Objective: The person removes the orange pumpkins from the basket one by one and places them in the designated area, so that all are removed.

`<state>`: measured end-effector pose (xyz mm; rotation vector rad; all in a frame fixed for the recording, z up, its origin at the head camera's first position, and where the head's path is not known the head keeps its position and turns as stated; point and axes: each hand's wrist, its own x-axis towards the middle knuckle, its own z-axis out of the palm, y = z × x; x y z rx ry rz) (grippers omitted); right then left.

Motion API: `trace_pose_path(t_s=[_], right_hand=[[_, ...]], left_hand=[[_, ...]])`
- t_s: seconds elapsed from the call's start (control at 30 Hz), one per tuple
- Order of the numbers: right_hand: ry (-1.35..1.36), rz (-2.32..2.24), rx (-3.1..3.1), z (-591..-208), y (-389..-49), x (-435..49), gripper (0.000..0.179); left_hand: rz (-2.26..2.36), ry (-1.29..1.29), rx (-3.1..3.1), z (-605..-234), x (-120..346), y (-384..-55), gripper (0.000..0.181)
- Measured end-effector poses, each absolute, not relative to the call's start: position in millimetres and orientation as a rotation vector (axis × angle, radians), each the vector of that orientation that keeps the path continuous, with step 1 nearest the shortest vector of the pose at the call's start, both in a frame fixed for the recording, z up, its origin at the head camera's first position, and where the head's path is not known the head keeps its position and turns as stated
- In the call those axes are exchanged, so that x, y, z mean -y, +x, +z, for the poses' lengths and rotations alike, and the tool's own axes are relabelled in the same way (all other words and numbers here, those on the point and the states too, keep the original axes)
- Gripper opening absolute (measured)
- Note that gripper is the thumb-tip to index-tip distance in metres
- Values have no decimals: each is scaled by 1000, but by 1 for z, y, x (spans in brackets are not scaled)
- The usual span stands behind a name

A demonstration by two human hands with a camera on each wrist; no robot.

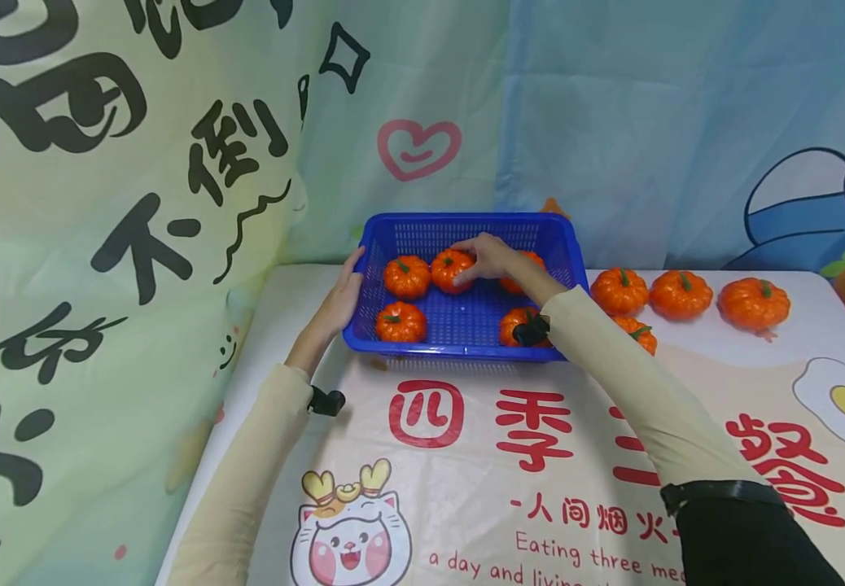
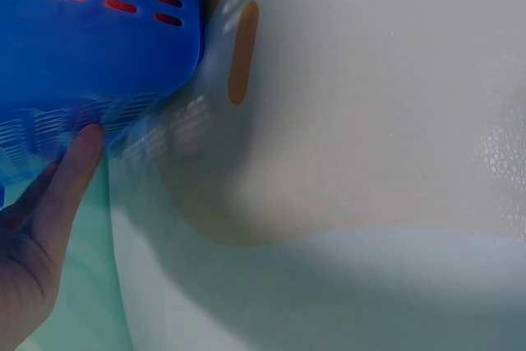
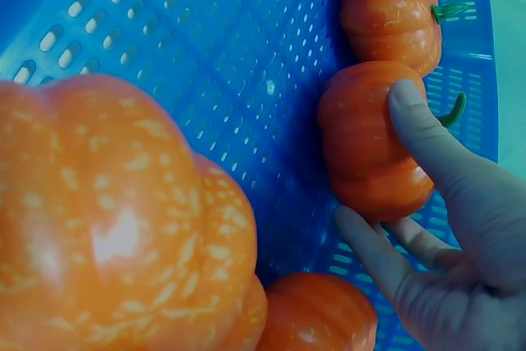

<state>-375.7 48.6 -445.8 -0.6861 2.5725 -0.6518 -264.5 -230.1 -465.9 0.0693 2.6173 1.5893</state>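
A blue plastic basket (image 1: pixel 466 352) stands at the back of the table with several small orange pumpkins inside. My left hand (image 1: pixel 342 297) rests against its left side; in the left wrist view, a straight finger (image 2: pixel 76 166) touches the outer wall below the rim. Inside the basket, my right hand (image 1: pixel 492 259) holds a pumpkin (image 1: pixel 450 273) in the back row between thumb and fingers, its green stem showing in the right wrist view. Another pumpkin (image 1: pixel 406 277) sits just left of it, and one (image 1: pixel 401 322) lies in the front left corner. My right forearm partly covers a front right pumpkin (image 1: pixel 512 324).
On the table right of the basket lie more pumpkins, including one (image 1: pixel 680 295) and a larger one (image 1: pixel 754 300). A printed cloth (image 1: pixel 466 472) covers the table. Patterned curtains (image 1: pixel 613 122) hang behind the basket and along the left side.
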Motion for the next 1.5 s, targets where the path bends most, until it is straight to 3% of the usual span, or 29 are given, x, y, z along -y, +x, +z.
trace_pose_path(t_s=[0.6,0.93,1.23,1.5], right_hand=[[-737,-778,-2533,-431,-368,-75,72],[-674,-926,-2610,-396,-321,-107,75],[-625,-964,-2610,-373,-264,-132,75],[-620,-960,-2555,-367,-225,-151,76]], left_hand=[[1567,41,-2597,-465,225,-261,55],[1526,51,-2572,-419,216,-244,55],[1553,53,-2605,-462,230,-264,55],[1580,39,-2534,-439,225,-254,55]])
